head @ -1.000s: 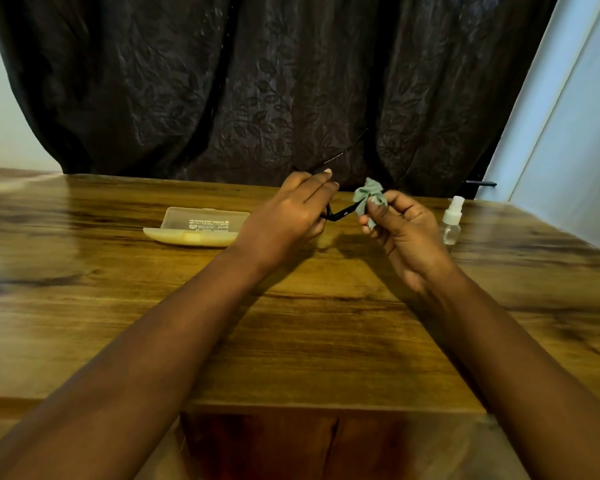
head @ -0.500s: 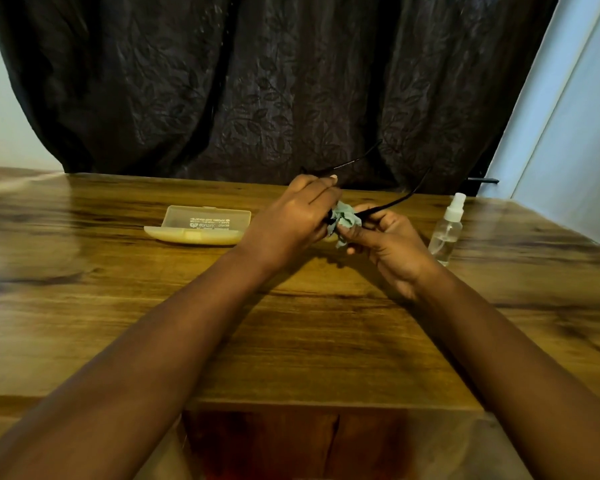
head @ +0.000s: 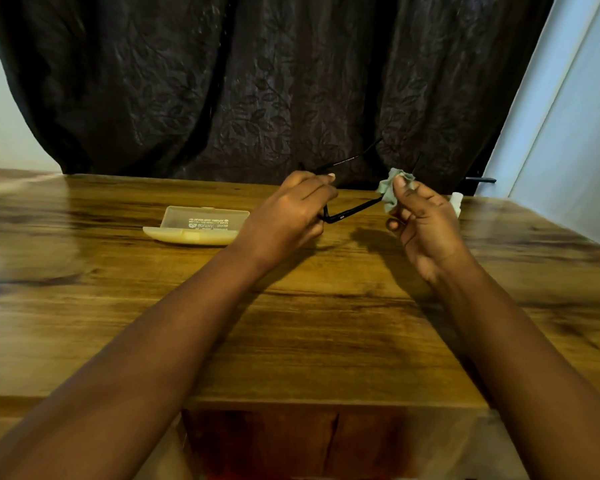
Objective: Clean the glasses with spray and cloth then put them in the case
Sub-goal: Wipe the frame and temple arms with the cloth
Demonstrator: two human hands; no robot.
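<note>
My left hand grips the glasses at frame centre; my right hand pinches the cloth around one temple, hiding most of the spray bottle. The open case lies left on the table.

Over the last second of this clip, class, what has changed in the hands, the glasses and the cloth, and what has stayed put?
The right hand, pinching the green cloth, slid in along the glasses toward the left hand, then back out right to the frame's end. The left hand kept its grip on the glasses throughout. The open case stayed put on the table; the spray bottle is now mostly hidden behind the right hand.
</note>
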